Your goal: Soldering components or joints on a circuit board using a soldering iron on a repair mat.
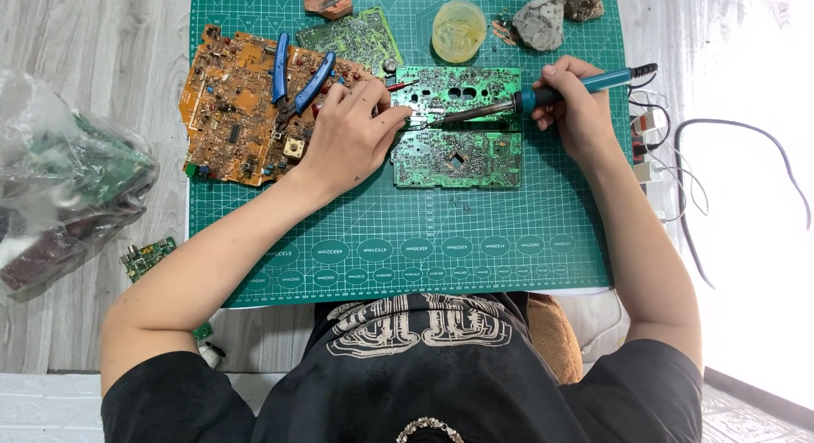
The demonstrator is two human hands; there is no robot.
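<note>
Far to the left of the green cutting mat, on the grey wooden floor, lies a clear plastic bag stuffed with circuit boards, and a small green board lies on the floor just off the mat's lower left corner. On the mat's left part sits a large orange circuit board with blue-handled pliers lying across its top. Next comes the left hand, resting at the orange board's right edge, its fingers curled and pinched together at the left edge of the green circuit board; what the fingertips grip is too small to tell, though a thin red-tipped piece shows beside them. That green circuit board lies flat at the middle of the mat, solder side up, with holes cut in its upper half. Above it, near the mat's top edge, lie a reddish lump, another green board and a round yellow tub. The soldering iron, with its teal handle, slants across the green circuit board's upper half, its tip down near the left fingertips. The right hand is closed around the handle at the board's right edge. Grey rocks sit at the mat's top right, and past its right edge trail black cables.
</note>
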